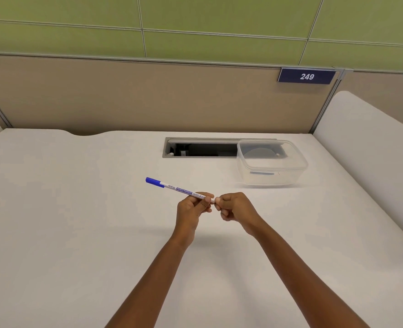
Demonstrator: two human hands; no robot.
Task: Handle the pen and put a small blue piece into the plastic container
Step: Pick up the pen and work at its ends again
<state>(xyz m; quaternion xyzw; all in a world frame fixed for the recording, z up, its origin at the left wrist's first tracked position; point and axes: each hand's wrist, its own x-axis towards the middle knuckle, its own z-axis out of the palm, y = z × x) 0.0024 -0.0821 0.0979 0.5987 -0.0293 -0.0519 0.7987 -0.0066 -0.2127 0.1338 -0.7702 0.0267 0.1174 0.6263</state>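
My left grip (191, 209) pinched the pen (179, 187) round the barrel near its right end. Just beside it, my right grip (233, 207) had its fingertips closed on the pen's very tip, though I could not tell what part they held. The blue cap (152, 181) sat on the far end, left of both grips, above the bench (77, 209). The plastic container (274, 178) stood beyond the right grip, well apart. I judged this the handling step — next, a blue piece needed pulling free and carrying over there.
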